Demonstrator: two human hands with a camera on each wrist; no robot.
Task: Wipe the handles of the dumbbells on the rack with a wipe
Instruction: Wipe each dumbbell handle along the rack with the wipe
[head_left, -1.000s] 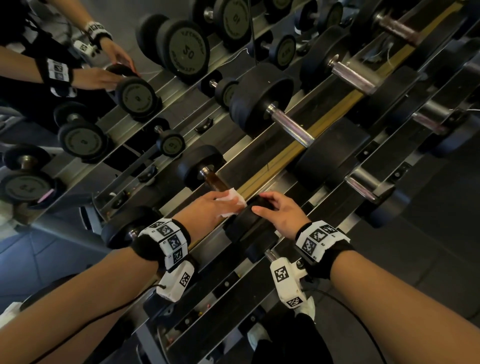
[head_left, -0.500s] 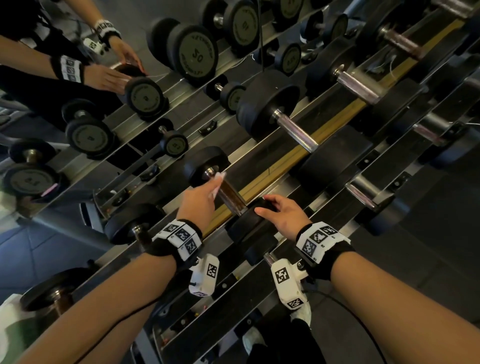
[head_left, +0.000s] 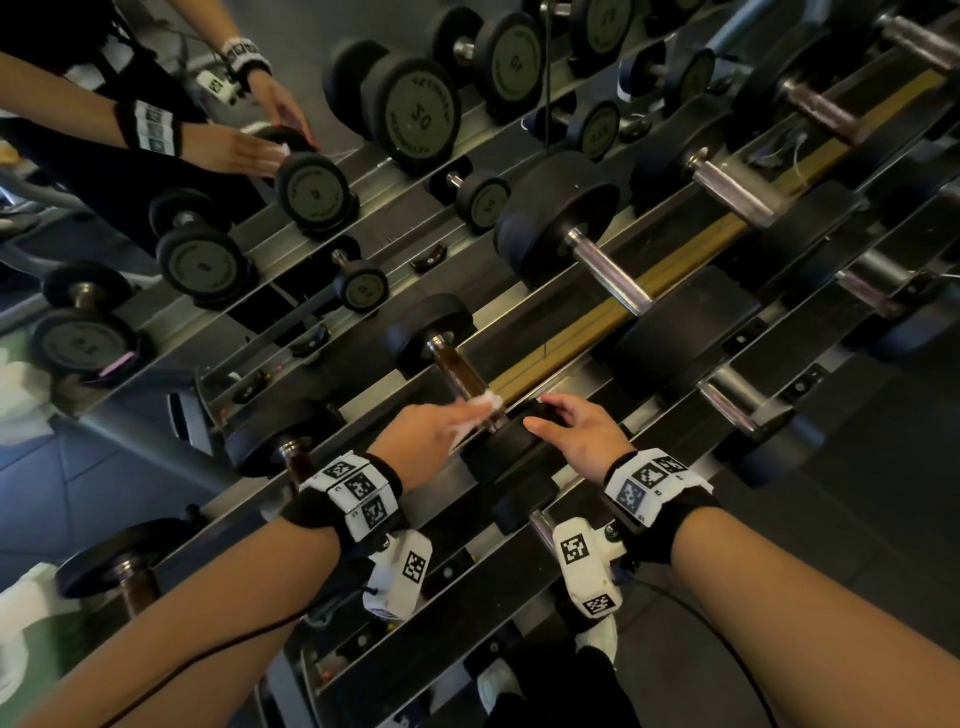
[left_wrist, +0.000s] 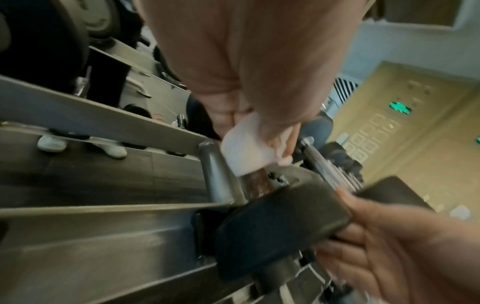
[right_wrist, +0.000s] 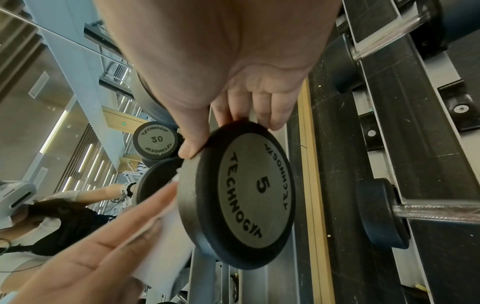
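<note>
**Tiered rack, dumbbells in its cradles**

A metal rack (head_left: 613, 374) with slanted steel rails and black saddles carries dumbbells in rows. On the upper tier lie a small dumbbell (head_left: 452, 358) with a brown handle, marked 5 on its end face, and beside it a larger dumbbell (head_left: 613, 280) with a chrome handle. More dumbbells rest on the lower tier (head_left: 748, 410)

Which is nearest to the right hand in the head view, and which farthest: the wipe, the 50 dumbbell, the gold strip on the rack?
1. wipe, just left of the right hand.
2. gold strip, running up and right.
3. 50 dumbbell, far up at top.
</note>
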